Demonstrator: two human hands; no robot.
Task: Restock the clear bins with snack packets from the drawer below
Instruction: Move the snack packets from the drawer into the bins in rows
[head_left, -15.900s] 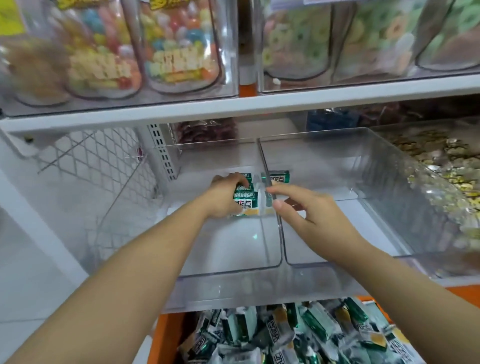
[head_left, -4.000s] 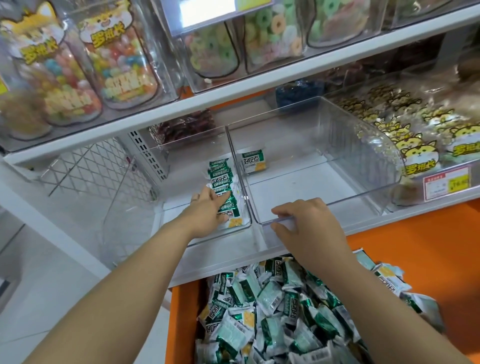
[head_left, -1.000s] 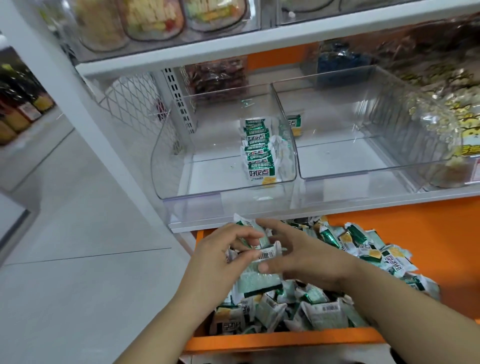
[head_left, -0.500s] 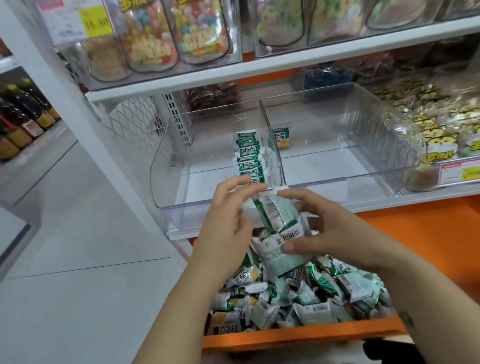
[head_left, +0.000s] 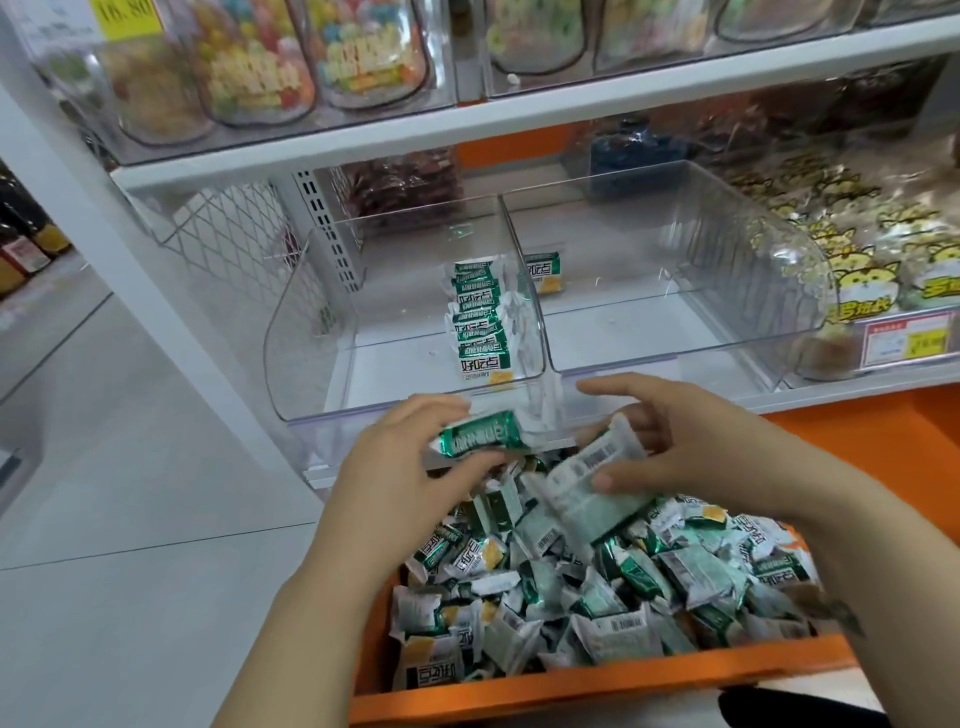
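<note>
Partly blurred: left fingers (head_left: 434, 410) pinch green packet (head_left: 480, 434); right fingers (head_left: 631, 474) grip pale packets (head_left: 589, 491), count unclear.

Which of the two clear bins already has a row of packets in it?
The left clear bin, with a row of green packets along its right wall; the right clear bin holds just one packet.

Yellow price tag (head_left: 126, 16): "18.80"
</note>
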